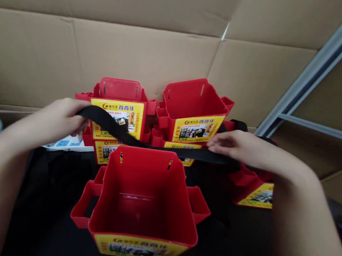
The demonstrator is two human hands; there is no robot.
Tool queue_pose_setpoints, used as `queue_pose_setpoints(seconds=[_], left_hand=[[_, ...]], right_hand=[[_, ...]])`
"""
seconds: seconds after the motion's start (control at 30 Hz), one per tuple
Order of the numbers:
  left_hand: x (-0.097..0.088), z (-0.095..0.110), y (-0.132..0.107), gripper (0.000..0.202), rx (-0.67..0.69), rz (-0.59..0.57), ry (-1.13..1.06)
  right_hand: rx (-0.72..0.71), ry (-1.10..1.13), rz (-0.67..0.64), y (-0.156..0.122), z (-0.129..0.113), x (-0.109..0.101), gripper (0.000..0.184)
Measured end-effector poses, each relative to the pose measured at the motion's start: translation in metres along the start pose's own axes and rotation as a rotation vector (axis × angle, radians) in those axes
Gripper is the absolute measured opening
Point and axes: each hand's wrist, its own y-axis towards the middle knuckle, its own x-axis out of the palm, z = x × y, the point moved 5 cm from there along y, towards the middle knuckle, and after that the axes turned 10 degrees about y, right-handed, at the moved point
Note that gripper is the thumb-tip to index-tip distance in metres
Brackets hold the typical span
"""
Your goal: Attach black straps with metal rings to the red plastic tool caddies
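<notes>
A black webbing strap (144, 143) stretches between my two hands, sagging a little behind the near red plastic tool box (143, 216). My left hand (74, 118) is closed on one part of the strap, at the left. On the right, my right hand (229, 143) pinches it between thumb and fingers. The near box stands upright with its mouth towards me, side pockets on both sides and a yellow label in front. Two slots show in its back wall, just below the strap; I cannot tell whether the strap touches that wall.
Stacked red boxes with yellow labels stand behind, one stack at left (118, 90) and one at right (193, 99). Another red box (252, 190) with black strap lies beyond my right wrist. Cardboard (136, 53) lines the back; a metal frame (309, 70) slants at right. The table (51, 213) is black.
</notes>
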Motion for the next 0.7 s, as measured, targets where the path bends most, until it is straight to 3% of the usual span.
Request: queue_pose_setpoints(seconds=[0.07,0.13,0.23,0.3,0.4,0.53,0.7], left_hand=[[0.011,0.023,0.005,0.03,0.05,-0.029,0.024],[0.025,0.042,0.01,0.034,0.076,-0.049,0.049],[0.042,0.061,0.018,0.037,0.129,-0.059,0.081],[0.049,0.068,0.021,0.037,0.18,-0.074,0.087],[0.05,0.075,0.021,0.035,0.244,-0.097,0.049],[0.049,0.08,0.019,0.035,0.305,-0.128,0.014],[0.045,0.086,0.017,0.041,0.317,-0.128,-0.071]], right_hand=[[-0.076,0.036,-0.016,0.009,-0.038,0.017,0.025],[-0.18,0.233,-0.03,0.014,-0.072,0.039,0.027],[-0.219,0.508,-0.227,0.017,-0.099,0.08,0.032],[-0.204,0.599,-0.298,0.017,-0.104,0.096,0.038],[-0.142,0.74,-0.358,0.017,-0.103,0.101,0.045],[-0.045,0.962,-0.487,0.017,-0.101,0.102,0.036],[0.032,1.045,-0.414,0.029,-0.09,0.111,0.017]])
